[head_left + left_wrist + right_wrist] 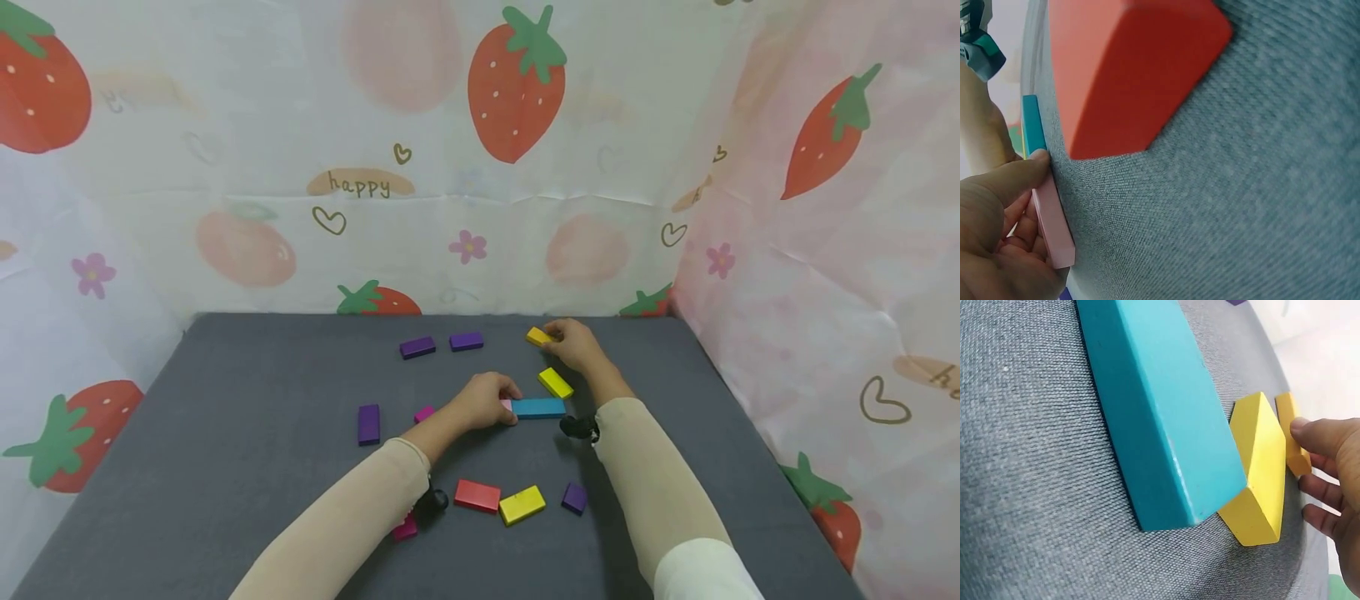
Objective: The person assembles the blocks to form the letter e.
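My left hand (480,402) pinches a pink block (1055,228) lying on the table, its thumb along one long side and fingers on the other. End to end with the pink block is a blue block (538,408). At the back, my right hand (577,346) holds an orange-yellow block (537,336) between thumb and fingers, as the right wrist view also shows. Between that block and the blue one, a yellow block (556,383) lies at a slant, one end close to the blue block's right end. Much of the pink block is hidden by the left hand in the head view.
Two purple blocks (417,347) lie at the back, another purple block (368,425) at left. Nearer me are a red block (477,496), a second yellow block (522,505) and a small purple block (574,498). Magenta blocks (406,528) show partly behind the left arm.
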`<state>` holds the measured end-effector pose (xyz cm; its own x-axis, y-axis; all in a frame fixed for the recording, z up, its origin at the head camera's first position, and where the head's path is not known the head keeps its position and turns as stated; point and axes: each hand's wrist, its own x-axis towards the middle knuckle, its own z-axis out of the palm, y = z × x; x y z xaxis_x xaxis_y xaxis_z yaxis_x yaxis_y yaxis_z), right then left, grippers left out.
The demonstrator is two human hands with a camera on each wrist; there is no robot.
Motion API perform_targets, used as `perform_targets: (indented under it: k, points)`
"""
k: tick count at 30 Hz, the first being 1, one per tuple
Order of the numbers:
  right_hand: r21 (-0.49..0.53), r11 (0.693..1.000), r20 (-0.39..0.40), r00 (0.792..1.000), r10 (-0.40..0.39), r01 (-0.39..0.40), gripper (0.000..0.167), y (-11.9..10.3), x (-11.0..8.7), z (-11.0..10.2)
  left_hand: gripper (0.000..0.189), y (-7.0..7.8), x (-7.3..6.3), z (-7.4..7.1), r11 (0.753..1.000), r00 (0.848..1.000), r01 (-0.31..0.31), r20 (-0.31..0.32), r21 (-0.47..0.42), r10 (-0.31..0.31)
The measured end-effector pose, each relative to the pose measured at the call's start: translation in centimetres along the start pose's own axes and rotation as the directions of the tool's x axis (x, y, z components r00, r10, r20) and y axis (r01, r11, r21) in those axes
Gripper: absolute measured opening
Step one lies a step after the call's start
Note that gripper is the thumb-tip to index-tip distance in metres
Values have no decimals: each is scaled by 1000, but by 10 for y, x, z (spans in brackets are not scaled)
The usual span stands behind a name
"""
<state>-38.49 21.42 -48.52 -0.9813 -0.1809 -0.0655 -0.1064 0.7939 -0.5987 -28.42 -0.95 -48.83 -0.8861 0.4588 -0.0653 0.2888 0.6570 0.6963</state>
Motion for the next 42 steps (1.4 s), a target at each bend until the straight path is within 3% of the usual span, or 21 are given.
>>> perform_targets:
  k: [21, 42]
  points:
    - [-34, 999, -31, 1000, -1, 0, 38, -1, 4, 4, 32, 2, 0, 2, 1000, 1000, -7, -8, 9, 8]
    - [-7, 990, 2, 990, -140, 140, 35, -27, -16, -4, 32, -2, 1, 2, 1000, 1000, -7, -12, 6, 8]
